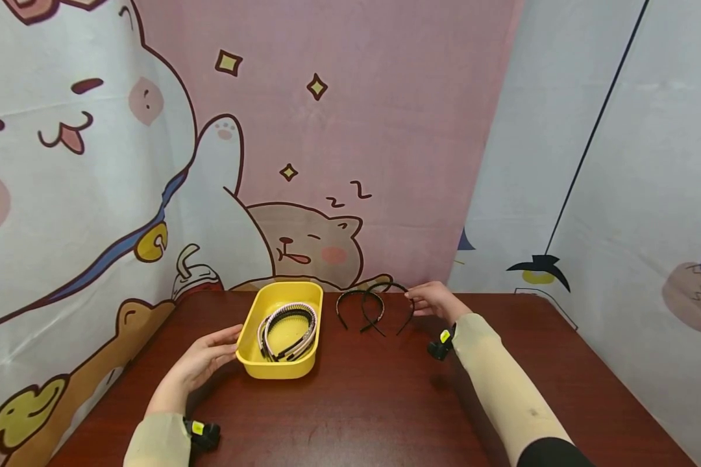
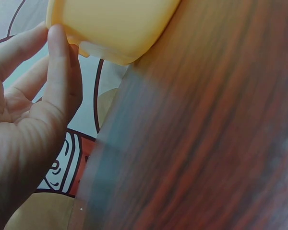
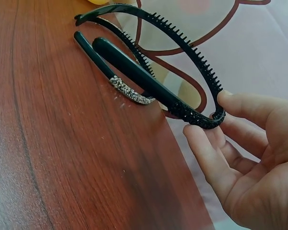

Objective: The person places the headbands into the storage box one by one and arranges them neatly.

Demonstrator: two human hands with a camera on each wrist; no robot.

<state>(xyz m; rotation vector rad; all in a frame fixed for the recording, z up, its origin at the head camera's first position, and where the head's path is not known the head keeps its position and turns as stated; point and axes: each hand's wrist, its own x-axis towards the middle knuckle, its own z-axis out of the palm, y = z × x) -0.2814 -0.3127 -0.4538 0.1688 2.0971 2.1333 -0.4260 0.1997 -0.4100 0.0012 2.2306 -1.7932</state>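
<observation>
In the head view my left hand (image 1: 203, 357) is at the left side of a yellow plastic basket (image 1: 277, 371). Up close, its fairly straight thumb and fingertips touch the basket's rim (image 2: 52, 14). Several headbands (image 1: 292, 311), black and pale pink, lie inside the basket. My right hand (image 1: 435, 301) pinches a black headband (image 3: 149, 79) at its sparkly curved top, between thumb and fingers; small teeth line its inner side. Just behind and partly overlapped is another black headband (image 3: 129, 91) with a silvery stone-studded section, resting on the table.
The dark reddish wooden table (image 1: 374, 408) runs back to a wall hung with a cartoon-printed cloth (image 1: 385, 130). The basket stands left of the two loose headbands, near the table's far edge.
</observation>
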